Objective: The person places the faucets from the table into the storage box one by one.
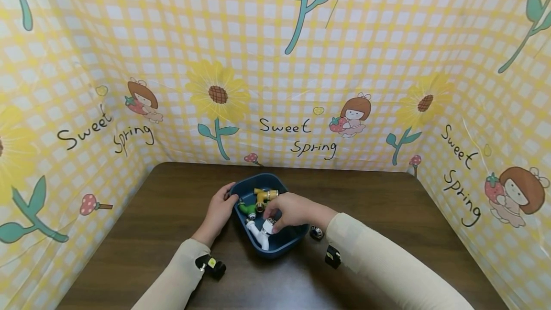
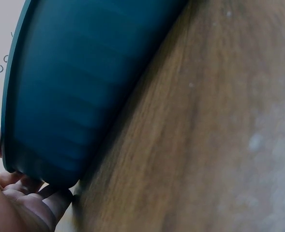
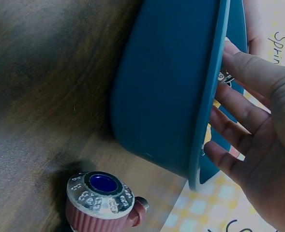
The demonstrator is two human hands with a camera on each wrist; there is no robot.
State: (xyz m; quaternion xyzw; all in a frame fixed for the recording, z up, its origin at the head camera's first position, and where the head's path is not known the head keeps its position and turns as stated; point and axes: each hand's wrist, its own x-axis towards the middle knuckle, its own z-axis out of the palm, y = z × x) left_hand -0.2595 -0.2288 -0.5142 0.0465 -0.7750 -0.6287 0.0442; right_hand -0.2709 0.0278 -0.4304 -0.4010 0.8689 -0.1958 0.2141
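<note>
A dark blue plastic basin [image 1: 297,238] sits on the table, holding several plastic taps. My left hand [image 1: 220,212] grips its left rim, thumb on top and fingers against the outer wall. Inside, my right hand [image 1: 292,212] pinches the silver-topped knob of a white tap [image 1: 260,237] between thumb and fingers. In the right wrist view the basin wall hides most of that tap. A green tap [image 1: 246,208] and a yellow tap [image 1: 260,196] lie farther back in the basin.
On the table, right of the basin, stands a dull red tap [image 3: 98,215] with a silver, blue-centred top. The brown wooden table [image 1: 181,195] is walled on three sides by a yellow checked cloth [image 1: 275,80].
</note>
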